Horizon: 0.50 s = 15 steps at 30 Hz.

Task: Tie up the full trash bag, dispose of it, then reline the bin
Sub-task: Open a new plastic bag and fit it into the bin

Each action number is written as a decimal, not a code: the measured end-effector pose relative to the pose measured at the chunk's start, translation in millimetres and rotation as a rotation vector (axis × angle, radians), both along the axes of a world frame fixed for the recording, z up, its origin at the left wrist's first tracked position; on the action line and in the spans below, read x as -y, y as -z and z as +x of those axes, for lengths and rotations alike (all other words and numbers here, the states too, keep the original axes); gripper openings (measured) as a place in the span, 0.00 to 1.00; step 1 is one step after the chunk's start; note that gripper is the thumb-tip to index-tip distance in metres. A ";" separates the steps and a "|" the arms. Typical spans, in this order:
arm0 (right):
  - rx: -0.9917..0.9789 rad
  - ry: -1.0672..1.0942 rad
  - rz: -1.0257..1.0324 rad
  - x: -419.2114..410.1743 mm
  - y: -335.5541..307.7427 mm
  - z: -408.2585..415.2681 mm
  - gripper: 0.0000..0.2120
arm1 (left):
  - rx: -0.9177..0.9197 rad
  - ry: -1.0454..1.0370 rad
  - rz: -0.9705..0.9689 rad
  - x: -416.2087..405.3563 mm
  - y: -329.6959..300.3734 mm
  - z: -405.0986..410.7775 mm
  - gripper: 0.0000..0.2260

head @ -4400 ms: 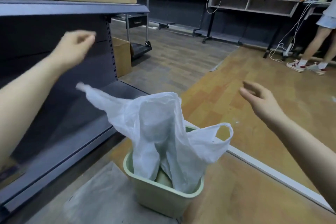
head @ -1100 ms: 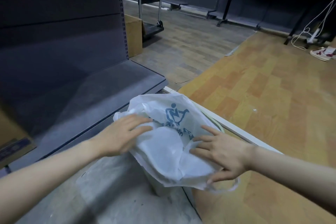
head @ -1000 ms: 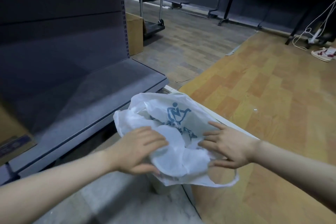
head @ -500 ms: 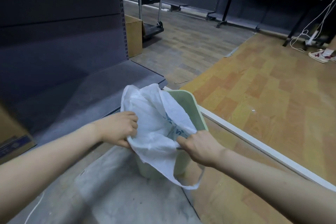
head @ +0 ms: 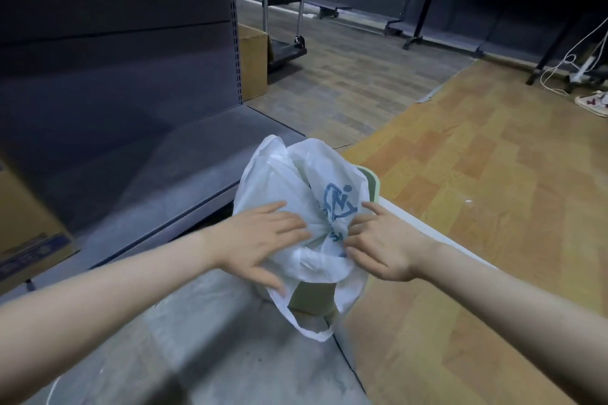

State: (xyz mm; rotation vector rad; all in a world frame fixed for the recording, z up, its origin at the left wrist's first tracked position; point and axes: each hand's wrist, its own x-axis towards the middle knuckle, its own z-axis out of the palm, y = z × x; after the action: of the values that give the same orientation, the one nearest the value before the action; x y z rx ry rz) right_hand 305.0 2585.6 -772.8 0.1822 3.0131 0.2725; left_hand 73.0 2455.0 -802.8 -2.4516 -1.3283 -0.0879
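Head view: a thin white plastic bag (head: pixel 289 194) with a blue printed logo sits crumpled over the pale green bin (head: pixel 373 186) on the floor, one handle loop hanging down the bin's near side. The left hand (head: pixel 260 240) presses flat on the bag, fingers spread. The right hand (head: pixel 383 245) pinches bunched plastic at its right. A dark metal shelf (head: pixel 184 154) stands left.

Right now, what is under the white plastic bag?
Under the white plastic bag stands a pale green plastic bin; only its near wall and far rim show. Both hands, left and right, rest on the bag. The bin's inside is covered.
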 end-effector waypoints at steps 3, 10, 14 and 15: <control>-0.021 -0.033 0.046 -12.3 -0.6 11.4 0.13 | 0.157 -0.037 0.006 -11.3 18.3 33.7 0.27; -0.274 -0.168 0.220 -32.7 15.7 31.0 0.11 | 0.098 -0.117 0.075 -17.1 18.4 40.5 0.12; -0.422 -0.235 0.307 -35.6 17.5 32.3 0.15 | 0.181 -0.098 0.035 -18.0 24.2 37.0 0.10; -0.451 -0.245 0.330 -36.0 17.2 32.6 0.15 | 0.190 -0.094 0.029 -18.8 23.7 36.3 0.11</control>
State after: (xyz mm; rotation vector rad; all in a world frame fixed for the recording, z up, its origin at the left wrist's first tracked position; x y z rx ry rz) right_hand 337.6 2621.6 -789.9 -0.1195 3.4112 0.8608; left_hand 109.4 2473.8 -826.5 -2.4020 -1.5072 -0.3213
